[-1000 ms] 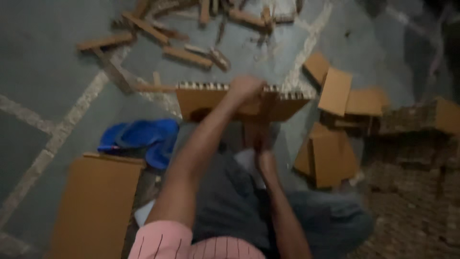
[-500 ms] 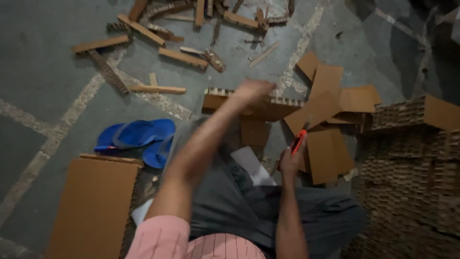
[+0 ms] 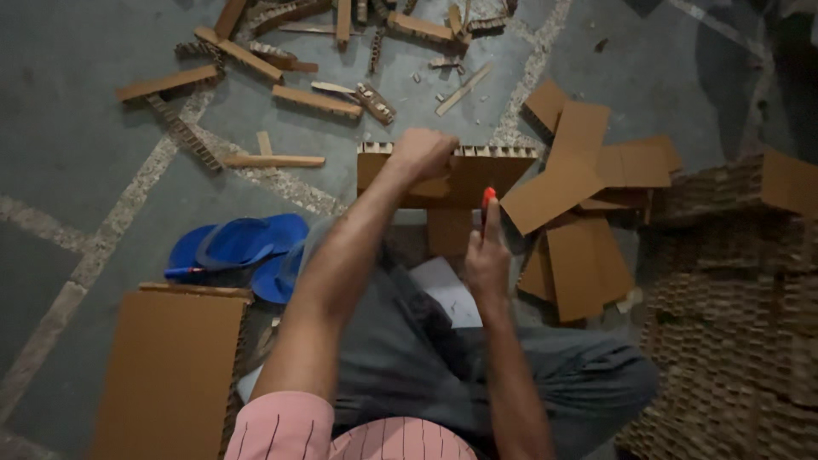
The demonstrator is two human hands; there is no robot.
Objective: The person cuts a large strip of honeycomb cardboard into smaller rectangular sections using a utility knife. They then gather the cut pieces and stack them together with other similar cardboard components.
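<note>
Left hand (image 3: pixel 422 153): clenching over the far top edge of the board (image 3: pixel 477 175), fingers curled onto the open honeycomb rim, arm reaching from near left to far centre.
Right hand (image 3: pixel 487 260): gripping the knife (image 3: pixel 486 207) in a closed fist, thumb lying along the handle.
Board: standing on its long edge on the floor (image 3: pixel 77 145), just beyond the knees; long axis running left to right; honeycomb edge facing up and far, brown face turning toward the person.
Board relative to grip: the left hand is sitting left of the board's middle, so most of the length is extending to the right of the fist.
Knife: red tip pointing far, toward the board's near face; long axis running near to far; tip lying just in front of the board, whether touching cannot be told.
Knife relative to grip: only the red end is showing beyond the fist; the rest is being covered by the hand.
Sandals (image 3: pixel 234 247): blue, lying on the floor left of the knees.
Panel (image 3: pixel 166 375): large flat brown sheet lying near left.
Offcuts (image 3: pixel 596 179): flat brown pieces overlapping right of the board.
Strips (image 3: pixel 315 100): narrow scraps scattering across the far floor.
Stack (image 3: pixel 724 307): honeycomb slabs piling at the right.
</note>
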